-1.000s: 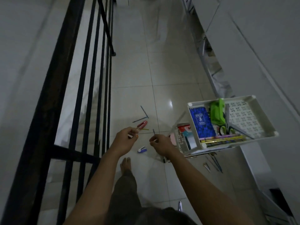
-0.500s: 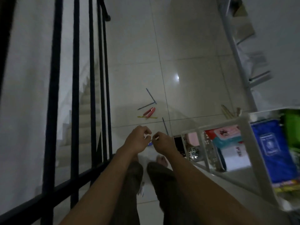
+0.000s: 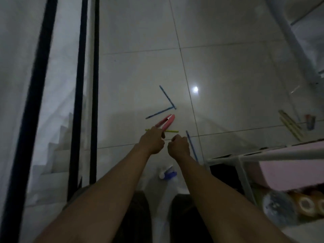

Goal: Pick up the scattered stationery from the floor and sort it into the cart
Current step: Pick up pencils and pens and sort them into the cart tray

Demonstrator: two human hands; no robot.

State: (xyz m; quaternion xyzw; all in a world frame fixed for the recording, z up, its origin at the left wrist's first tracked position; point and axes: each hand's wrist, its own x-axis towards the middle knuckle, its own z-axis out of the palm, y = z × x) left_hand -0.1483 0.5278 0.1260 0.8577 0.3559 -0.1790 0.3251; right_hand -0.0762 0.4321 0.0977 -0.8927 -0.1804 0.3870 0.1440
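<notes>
Leaning closer to the floor than a moment ago, I see my left hand (image 3: 152, 141) reaching, finger extended, toward the pink cutter (image 3: 165, 124) while my right hand (image 3: 179, 144) stays clenched, contents unclear, beside the cart (image 3: 245, 156).

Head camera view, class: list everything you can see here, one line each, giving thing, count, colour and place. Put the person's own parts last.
Blue pencils: three, blue; two meeting in a V on the floor tiles, one by the right hand.
Pink tool: one, pink, on the floor just below the V.
Yellow stick: one, yellow, lying flat under the pink tool.
Blue and white item: one, on the floor between the forearms; too blurred to name.
Pale sticks: a few, cream, floor at far right.
Cart: one, white, lower right.
Tape rolls: at least two, brownish, in the cart.
Railing: black bars, left.
Left hand: reaching toward the pink tool.
Right hand: fingers curled.
</notes>
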